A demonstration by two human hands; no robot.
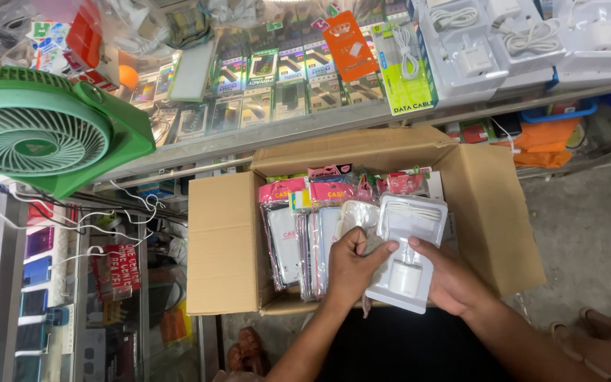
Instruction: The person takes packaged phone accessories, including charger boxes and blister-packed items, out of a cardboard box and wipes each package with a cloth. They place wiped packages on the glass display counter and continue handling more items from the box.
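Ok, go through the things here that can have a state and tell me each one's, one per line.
Cardboard box: flaps open, packed with packaged phone cases.
White charger tray: held over the box, plug and cable seated inside.
Left hand: gripping the tray's left edge.
Right hand: supporting the tray's right side.
Green fan: blades show no blur.

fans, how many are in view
1: a green fan sits on the glass counter at upper left, beside the open cardboard box. Others may be hidden outside the frame.
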